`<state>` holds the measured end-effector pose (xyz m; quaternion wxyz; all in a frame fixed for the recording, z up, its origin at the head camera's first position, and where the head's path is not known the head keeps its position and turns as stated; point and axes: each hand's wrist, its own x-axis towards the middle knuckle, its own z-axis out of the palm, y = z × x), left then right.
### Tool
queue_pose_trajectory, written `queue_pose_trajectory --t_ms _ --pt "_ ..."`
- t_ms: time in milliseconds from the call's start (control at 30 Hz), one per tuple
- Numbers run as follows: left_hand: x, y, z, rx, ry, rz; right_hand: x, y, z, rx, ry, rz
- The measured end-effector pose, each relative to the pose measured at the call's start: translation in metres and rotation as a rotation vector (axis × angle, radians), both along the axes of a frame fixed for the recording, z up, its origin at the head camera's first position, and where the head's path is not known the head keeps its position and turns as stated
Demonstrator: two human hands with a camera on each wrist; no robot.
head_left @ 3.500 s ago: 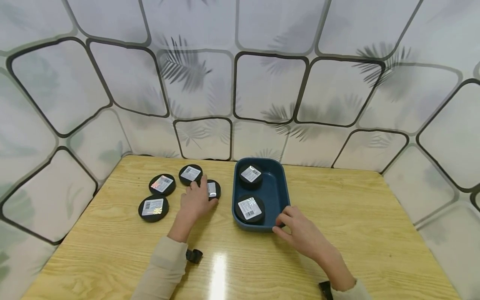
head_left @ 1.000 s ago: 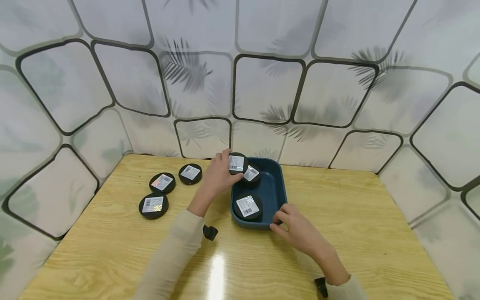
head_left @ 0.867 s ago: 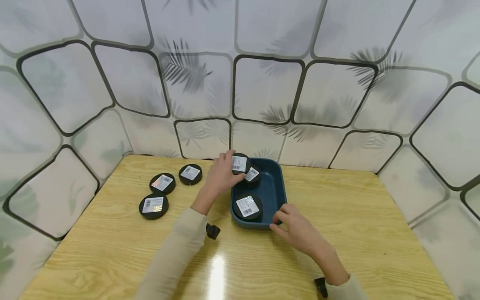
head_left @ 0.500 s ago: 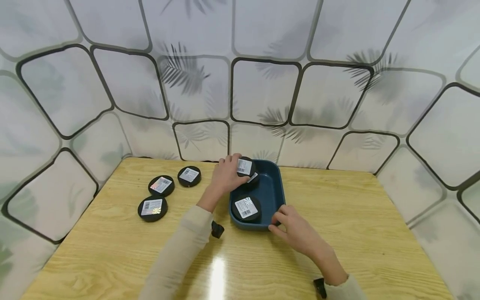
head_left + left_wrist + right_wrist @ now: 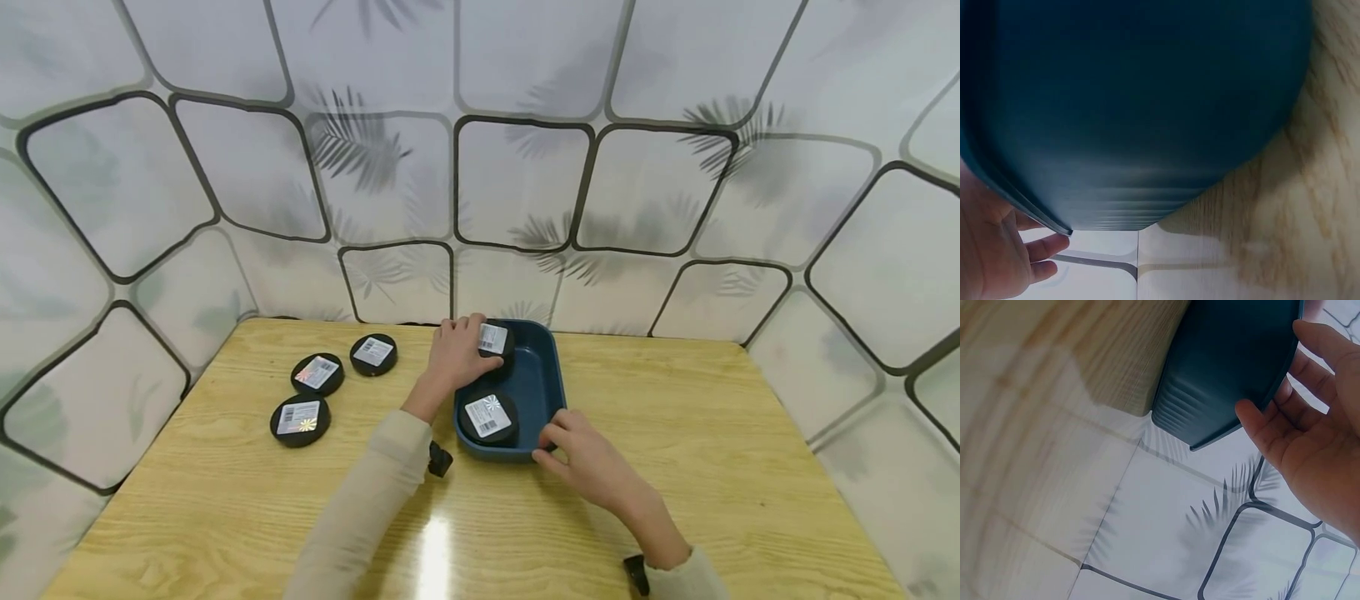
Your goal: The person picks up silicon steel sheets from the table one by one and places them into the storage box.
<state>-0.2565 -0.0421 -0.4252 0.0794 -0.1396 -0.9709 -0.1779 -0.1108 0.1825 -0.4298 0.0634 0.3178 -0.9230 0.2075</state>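
Observation:
A blue rectangular tray [image 5: 534, 379] stands on the wooden table. Over its back-left corner my left hand [image 5: 456, 354] holds a flat black round disc [image 5: 497, 338] with a white barcode label, fingers at the far side and thumb at the near side. Another disc lay beneath that spot; it is now mostly covered. A second labelled disc [image 5: 489, 417] lies at the tray's front left. At the front-right corner, my right hand [image 5: 588, 458] grips the tray rim between thumb and fingers. The left wrist view shows the tray's outer wall [image 5: 1147, 94] with my left hand [image 5: 991, 244] at its rim; the disc is hidden there.
Left of the tray, three more black discs lie on the table [image 5: 675, 467]: one at the back [image 5: 373, 354], one in the middle [image 5: 317, 373] and one in front [image 5: 300, 419]. A patterned curtain [image 5: 517, 183] rises behind the table's back edge.
My left hand took a disc from the table group, carried it right over the tray, then lowered it at the back left above the disc there. My right hand stays on the tray corner.

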Motion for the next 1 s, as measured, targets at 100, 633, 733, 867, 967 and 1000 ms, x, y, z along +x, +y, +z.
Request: queue_pose_trajectory --t_ms 100,633,733,867,967,1000 --pt "-0.0004 -0.0002 -0.0014 -0.006 0.004 0.004 0.0004 -0.0004 0.0012 0.006 -0.010 -0.001" --pt "0.0072 0.0001 -0.0080 -0.038 0.027 -0.019 0.0015 -0.0026 0.0034 0.011 -0.034 -0.023" --pt "0.0074 -0.0001 -0.0078 -0.033 0.018 -0.021 0.0012 -0.0023 0.0030 0.011 -0.038 -0.025" --pt "0.0067 -0.0003 -0.0077 -0.005 0.011 -0.026 0.0008 -0.0022 0.0024 0.012 -0.035 -0.022" --pt "0.0058 -0.0007 -0.0080 0.010 0.017 -0.034 0.0009 -0.0018 0.0022 0.009 -0.036 -0.019" --pt "0.0055 -0.0009 -0.0082 0.007 0.016 -0.036 0.0010 -0.0015 0.0023 0.008 -0.037 -0.018"
